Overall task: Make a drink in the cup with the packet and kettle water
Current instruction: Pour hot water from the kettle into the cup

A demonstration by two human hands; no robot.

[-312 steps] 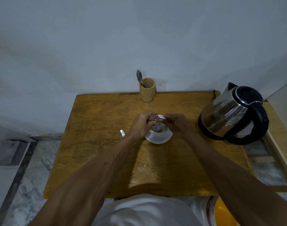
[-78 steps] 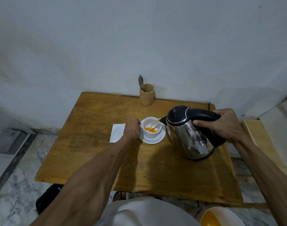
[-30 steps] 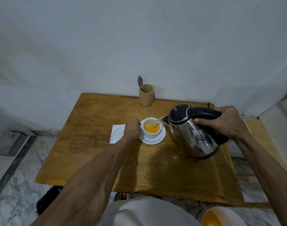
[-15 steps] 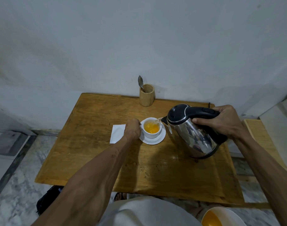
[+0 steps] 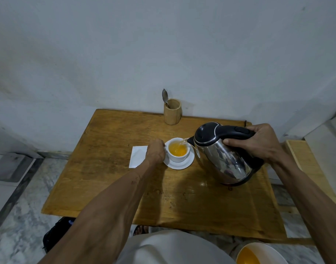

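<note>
A white cup (image 5: pixel 178 156) stands on a white saucer (image 5: pixel 184 164) near the middle of the wooden table (image 5: pixel 113 178). Orange liquid fills much of the cup. My left hand (image 5: pixel 155 154) grips the cup at its left side. My right hand (image 5: pixel 258 143) is closed on the black handle of the steel kettle (image 5: pixel 223 159), which is tilted left with its spout over the cup's rim. A thin stream of water runs from the spout into the cup. The white packet (image 5: pixel 137 156) lies flat just left of my left hand.
A bamboo holder (image 5: pixel 172 111) with a spoon (image 5: pixel 165 96) stands at the table's far edge by the wall. A wooden ledge (image 5: pixel 304 159) sits right of the table. A white bucket with orange inside (image 5: pixel 258 254) is on the floor at lower right.
The kettle stays tilted and keeps pouring; the orange liquid in the cup has risen since the earlier frames. Much earlier, both hands held the packet over the cup and the kettle stood at the right.
</note>
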